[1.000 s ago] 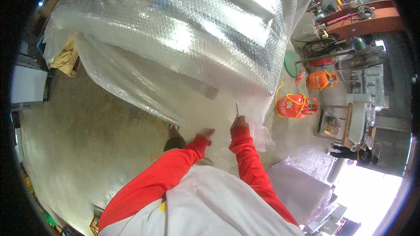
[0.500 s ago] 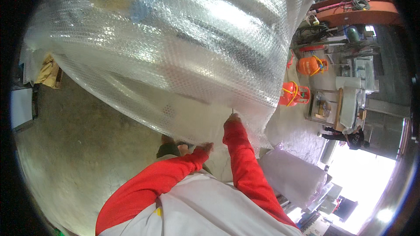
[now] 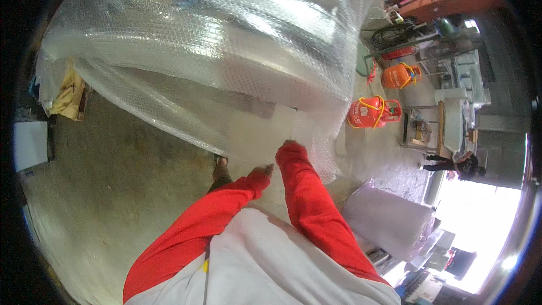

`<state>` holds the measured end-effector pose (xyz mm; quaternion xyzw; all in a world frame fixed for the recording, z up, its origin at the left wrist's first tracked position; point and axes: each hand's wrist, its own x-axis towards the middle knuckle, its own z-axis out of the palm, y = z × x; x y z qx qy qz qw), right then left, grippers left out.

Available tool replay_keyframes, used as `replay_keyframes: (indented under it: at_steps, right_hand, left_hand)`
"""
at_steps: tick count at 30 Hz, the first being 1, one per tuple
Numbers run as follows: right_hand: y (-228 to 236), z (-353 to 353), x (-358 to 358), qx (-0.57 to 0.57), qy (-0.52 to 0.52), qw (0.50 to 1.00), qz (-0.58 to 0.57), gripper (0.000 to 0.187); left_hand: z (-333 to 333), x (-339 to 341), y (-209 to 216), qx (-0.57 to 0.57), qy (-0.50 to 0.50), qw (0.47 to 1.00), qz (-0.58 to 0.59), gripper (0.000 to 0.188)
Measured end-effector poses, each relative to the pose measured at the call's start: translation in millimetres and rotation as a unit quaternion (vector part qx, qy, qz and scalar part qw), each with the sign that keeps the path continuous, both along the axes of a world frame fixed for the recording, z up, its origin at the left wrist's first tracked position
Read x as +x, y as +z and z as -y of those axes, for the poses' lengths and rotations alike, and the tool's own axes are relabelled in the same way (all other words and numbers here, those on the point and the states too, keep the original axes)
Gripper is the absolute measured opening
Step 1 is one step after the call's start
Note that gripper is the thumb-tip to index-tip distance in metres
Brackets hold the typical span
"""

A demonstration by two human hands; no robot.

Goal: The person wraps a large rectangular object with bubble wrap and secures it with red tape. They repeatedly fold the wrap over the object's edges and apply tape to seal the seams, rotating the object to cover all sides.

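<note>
A big sheet of clear bubble wrap (image 3: 186, 39) drapes over a bulky load ahead of me, with blue and yellow patches showing through it. Its near edge hangs loose and comes down towards my body. My left hand (image 3: 264, 170), fingers pressed together, is at that near edge and appears to pinch the wrap. Slightly farther and to the right, my right hand (image 3: 290, 143) is closed in front of the wrap. Something thin and short pokes up from this fist, too small to name. Red sleeves cover both wrists.
A roll of bubble wrap (image 3: 389, 214) lies at my right. Beyond the load stand a red gas cylinder (image 3: 364, 113) and an orange gas cylinder (image 3: 400, 76). Brown paper (image 3: 69, 93) and a white panel (image 3: 31, 144) are at the left. A person (image 3: 466, 165) is far right.
Both hands have shifted slightly up in the picture, the right one also a little left. The wrap's near edge sits higher, and the view has turned a little, with one foot now clearly showing.
</note>
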<state>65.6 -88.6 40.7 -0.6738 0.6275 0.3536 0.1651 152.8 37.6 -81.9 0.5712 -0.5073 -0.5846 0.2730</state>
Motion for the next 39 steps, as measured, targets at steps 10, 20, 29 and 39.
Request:
replay_keyframes:
  at_steps: [10,20,29,39]
  right_hand:
    - [-53,-158,-33,-0.034,-0.183,0.975,0.122,0.032]
    - [-57,-411,-76,-0.019,-0.398,0.904,0.154,0.033]
    - [85,-402,21,-0.355,-0.303,0.775,0.426,0.024]
    - [-56,-367,137,-0.342,-0.308,0.779,0.425,0.018]
  left_hand:
    - [40,28,40,0.114,-0.108,0.948,0.277,0.061]
    - [-134,49,96,-0.109,-0.205,0.9,0.368,0.037]
    - [-210,90,202,-0.256,-0.393,0.826,0.313,0.056]
    - [-214,273,90,0.123,0.03,0.977,-0.173,0.083]
